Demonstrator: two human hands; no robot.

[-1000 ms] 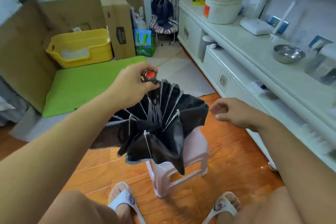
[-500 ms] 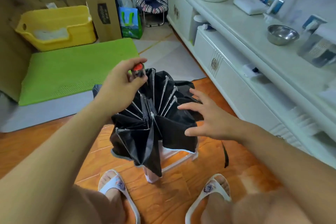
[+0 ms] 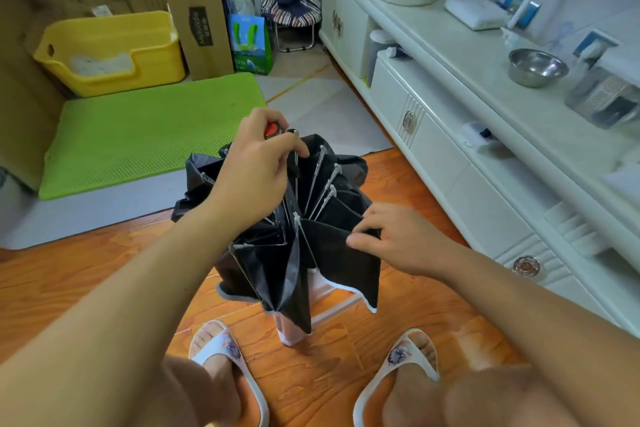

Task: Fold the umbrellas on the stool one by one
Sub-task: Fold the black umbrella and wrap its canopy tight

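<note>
Orange wooden floor [image 3: 86, 274] with a green mat [image 3: 145, 135]; white cabinet [image 3: 450, 163] along the right; cardboard boxes [image 3: 194, 3] and a yellow bin [image 3: 110, 48] at the rear left.

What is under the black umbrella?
A pale stool stands under the umbrella; only its legs and a rail show below the cloth. Its seat is covered, so whether other umbrellas lie there cannot be seen.

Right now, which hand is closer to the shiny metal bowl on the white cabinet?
The right hand. It pinches the black umbrella fabric on the cabinet side, below the metal bowl. The left hand grips the umbrella's top, farther from the bowl.
</note>
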